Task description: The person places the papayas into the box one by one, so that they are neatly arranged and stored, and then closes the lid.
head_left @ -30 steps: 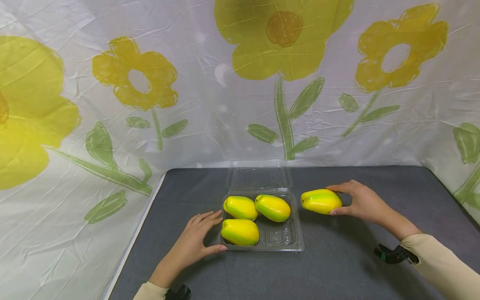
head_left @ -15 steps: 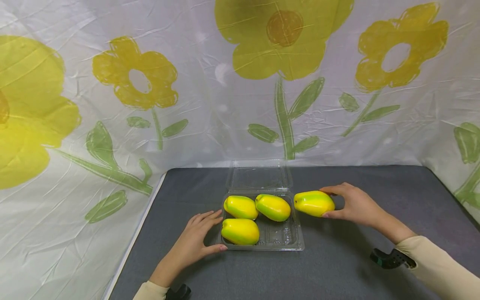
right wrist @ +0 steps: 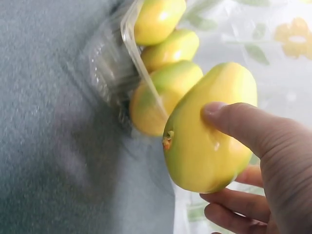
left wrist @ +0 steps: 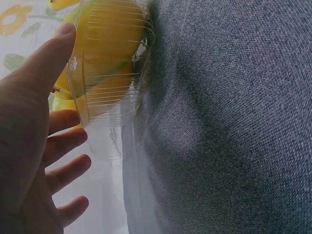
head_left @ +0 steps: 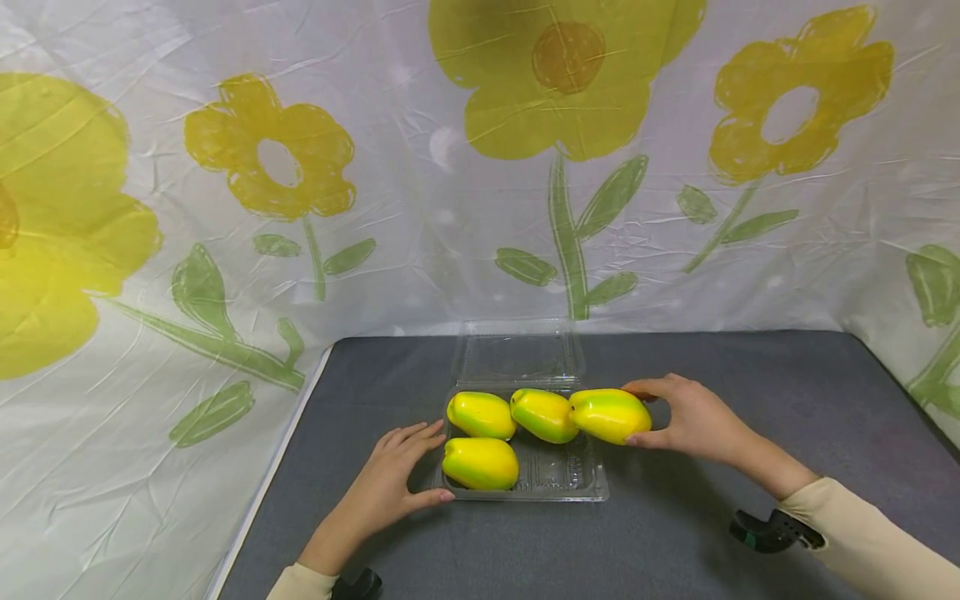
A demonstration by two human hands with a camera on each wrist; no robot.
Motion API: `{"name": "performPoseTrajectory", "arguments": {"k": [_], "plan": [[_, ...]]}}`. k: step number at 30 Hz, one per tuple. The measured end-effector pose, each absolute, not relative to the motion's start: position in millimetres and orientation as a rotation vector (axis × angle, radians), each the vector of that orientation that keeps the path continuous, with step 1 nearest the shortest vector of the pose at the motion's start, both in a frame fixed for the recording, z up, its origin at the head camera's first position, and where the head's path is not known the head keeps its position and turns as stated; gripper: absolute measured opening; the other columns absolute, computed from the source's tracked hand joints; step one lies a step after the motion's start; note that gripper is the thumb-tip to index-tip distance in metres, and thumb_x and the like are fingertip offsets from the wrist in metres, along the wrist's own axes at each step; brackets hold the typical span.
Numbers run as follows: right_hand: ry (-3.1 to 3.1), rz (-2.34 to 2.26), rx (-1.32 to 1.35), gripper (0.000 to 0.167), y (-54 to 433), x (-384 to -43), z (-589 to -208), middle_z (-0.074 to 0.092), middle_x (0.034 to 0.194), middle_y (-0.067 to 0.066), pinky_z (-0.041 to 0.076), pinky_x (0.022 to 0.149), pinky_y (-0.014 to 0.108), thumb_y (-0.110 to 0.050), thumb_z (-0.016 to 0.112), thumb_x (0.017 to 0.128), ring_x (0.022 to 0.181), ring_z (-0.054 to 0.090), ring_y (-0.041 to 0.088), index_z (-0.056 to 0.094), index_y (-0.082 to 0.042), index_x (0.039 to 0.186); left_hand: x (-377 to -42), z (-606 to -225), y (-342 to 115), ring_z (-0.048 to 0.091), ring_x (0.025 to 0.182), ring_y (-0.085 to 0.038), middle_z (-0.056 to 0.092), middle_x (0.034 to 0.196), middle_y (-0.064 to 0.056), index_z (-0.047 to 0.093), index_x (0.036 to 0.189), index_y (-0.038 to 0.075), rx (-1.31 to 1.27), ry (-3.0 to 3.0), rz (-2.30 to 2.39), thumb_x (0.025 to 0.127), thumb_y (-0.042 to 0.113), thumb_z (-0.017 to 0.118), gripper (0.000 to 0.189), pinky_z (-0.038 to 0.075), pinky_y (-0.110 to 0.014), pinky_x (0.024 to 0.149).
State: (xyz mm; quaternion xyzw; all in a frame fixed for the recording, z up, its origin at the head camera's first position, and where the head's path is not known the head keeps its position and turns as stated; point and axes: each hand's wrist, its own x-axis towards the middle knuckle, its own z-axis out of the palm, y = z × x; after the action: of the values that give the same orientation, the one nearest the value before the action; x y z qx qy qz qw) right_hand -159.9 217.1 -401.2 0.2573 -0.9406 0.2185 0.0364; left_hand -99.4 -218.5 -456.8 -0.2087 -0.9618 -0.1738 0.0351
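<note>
My right hand [head_left: 693, 421] grips a yellow-green papaya [head_left: 609, 416] between thumb and fingers, over the right rim of a clear plastic clamshell box [head_left: 555, 492]. In the right wrist view the thumb presses on the side of that papaya [right wrist: 214, 141], above the box rim. Inside the box lie three similar papayas: back left [head_left: 480, 415], back middle [head_left: 542, 415] and front left [head_left: 480, 464]. The held one partly covers the back middle one. At the box's left side is my left hand [head_left: 386, 475], fingers spread and thumb out, at the rim [left wrist: 78, 92].
The box's clear lid [head_left: 517, 350] lies folded back towards the rear of the dark grey table [head_left: 675, 533]. Behind the table hangs a white curtain [head_left: 420, 250] printed with yellow flowers.
My right hand has carried the papaya leftwards and slightly nearer, from right of the box to over its right rim. The left hand and the box have stayed put.
</note>
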Motion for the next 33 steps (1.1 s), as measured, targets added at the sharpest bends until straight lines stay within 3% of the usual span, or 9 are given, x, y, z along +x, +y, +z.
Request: {"name": "performPoseTrajectory", "arguments": {"k": [4, 14, 33], "plan": [[-2.873, 0.668, 0.793, 0.064, 210, -157, -400, 0.073, 0.108, 0.0, 0.052, 0.076, 0.037, -0.044, 0.087, 0.071, 0.095, 0.063, 0.021, 0.068, -0.014, 0.124, -99, -456, -219, 0.045, 0.141, -0.029, 0.048, 0.154, 0.002, 0.057, 0.14, 0.015, -0.664, -2.923, -0.55, 0.075, 0.065, 0.073, 0.083, 0.031, -0.063, 0.116], [-2.865, 0.702, 0.808, 0.063, 192, -152, -399, 0.073, 0.108, -0.001, 0.052, 0.077, 0.037, -0.043, 0.087, 0.07, 0.095, 0.063, 0.02, 0.068, -0.014, 0.123, -98, -454, -218, 0.043, 0.143, -0.028, 0.044, 0.156, 0.005, 0.055, 0.142, 0.018, -0.654, -2.961, -0.548, 0.076, 0.073, 0.064, 0.087, 0.03, -0.061, 0.118], [-2.783, 0.74, 0.866, 0.061, 167, -148, -407, 0.07, 0.104, -0.009, 0.056, 0.079, 0.036, -0.049, 0.087, 0.068, 0.096, 0.063, 0.016, 0.071, -0.02, 0.119, -98, -454, -218, 0.042, 0.143, -0.028, 0.044, 0.156, 0.005, 0.055, 0.142, 0.018, -0.653, -2.968, -0.549, 0.076, 0.075, 0.062, 0.087, 0.03, -0.061, 0.118]]}}
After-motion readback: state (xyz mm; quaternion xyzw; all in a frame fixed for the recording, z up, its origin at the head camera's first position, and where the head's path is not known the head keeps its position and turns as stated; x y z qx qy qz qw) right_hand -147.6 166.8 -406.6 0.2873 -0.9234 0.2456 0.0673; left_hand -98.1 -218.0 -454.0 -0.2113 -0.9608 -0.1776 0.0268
